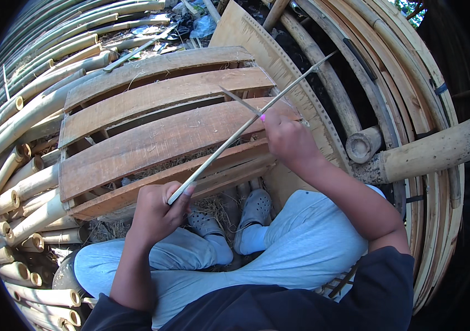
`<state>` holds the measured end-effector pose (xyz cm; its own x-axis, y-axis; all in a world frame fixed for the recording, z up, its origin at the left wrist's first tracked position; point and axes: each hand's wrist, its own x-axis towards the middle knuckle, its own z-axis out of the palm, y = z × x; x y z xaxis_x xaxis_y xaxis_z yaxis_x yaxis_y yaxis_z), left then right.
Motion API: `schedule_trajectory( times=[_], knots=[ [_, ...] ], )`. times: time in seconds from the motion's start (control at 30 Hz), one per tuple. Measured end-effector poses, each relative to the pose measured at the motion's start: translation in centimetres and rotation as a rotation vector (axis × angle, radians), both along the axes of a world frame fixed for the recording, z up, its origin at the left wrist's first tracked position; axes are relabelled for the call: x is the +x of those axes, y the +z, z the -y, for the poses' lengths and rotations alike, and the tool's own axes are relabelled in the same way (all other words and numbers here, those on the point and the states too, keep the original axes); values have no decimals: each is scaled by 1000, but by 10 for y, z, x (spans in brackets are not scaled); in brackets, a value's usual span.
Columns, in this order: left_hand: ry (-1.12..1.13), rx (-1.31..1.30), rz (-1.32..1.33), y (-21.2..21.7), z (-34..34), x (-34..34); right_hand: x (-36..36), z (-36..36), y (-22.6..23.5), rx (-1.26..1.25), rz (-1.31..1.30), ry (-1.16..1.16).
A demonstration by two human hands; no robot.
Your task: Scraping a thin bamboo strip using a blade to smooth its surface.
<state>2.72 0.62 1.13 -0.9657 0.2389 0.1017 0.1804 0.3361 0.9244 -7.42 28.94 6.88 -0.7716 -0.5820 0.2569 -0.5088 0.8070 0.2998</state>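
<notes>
Near the lower end of a long thin bamboo strip point(221, 149), my left hand point(157, 212) is closed around it, thumb along its side. The strip slants up and away to the right, over a slatted wooden crate. My right hand point(290, 138) grips a knife point(237, 99), whose narrow blade points up and to the left. Blade and strip cross close to my right fingers. A small pink spot shows there; whether it belongs to the handle cannot be told. Most of the handle is hidden in my fist.
Before my knees stands the wooden crate point(152, 135), with shavings on its slats. Bamboo poles point(31, 176) are stacked along the left. A plywood sheet point(295, 71) leans beyond the crate's right side. A thick bamboo pole point(433, 151) juts in at the right, beside curved wooden planks point(411, 99).
</notes>
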Motion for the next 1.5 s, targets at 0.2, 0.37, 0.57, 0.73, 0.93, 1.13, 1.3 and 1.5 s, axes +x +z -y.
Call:
schedule_trajectory(
  times=[0.2, 0.37, 0.57, 0.73, 0.93, 1.13, 1.3, 1.5],
  knots=[
    [-137, -97, -129, -2, 8, -1, 26, 22, 0, -93, 200, -22],
    [-214, -348, -438, -4, 8, -4, -8, -32, 13, -157, 137, -102],
    [-78, -215, -569, -1, 2, -4, 18, -15, 22, -43, 363, 178],
    [16, -206, -504, 5, 3, -7, -9, -31, 14, -179, 240, 46],
    [5, -175, -445, 3, 4, -10, -9, -16, 8, -145, 251, 212],
    [-66, -86, -377, 0, 1, -17, 12, 13, 12, -1, 144, 249],
    [48, -8, -303, 3, -2, -17, -7, 3, 10, -132, 183, 252],
    [40, -28, -333, 0, -4, -16, -13, -3, 15, -58, 138, 195]
  ],
)
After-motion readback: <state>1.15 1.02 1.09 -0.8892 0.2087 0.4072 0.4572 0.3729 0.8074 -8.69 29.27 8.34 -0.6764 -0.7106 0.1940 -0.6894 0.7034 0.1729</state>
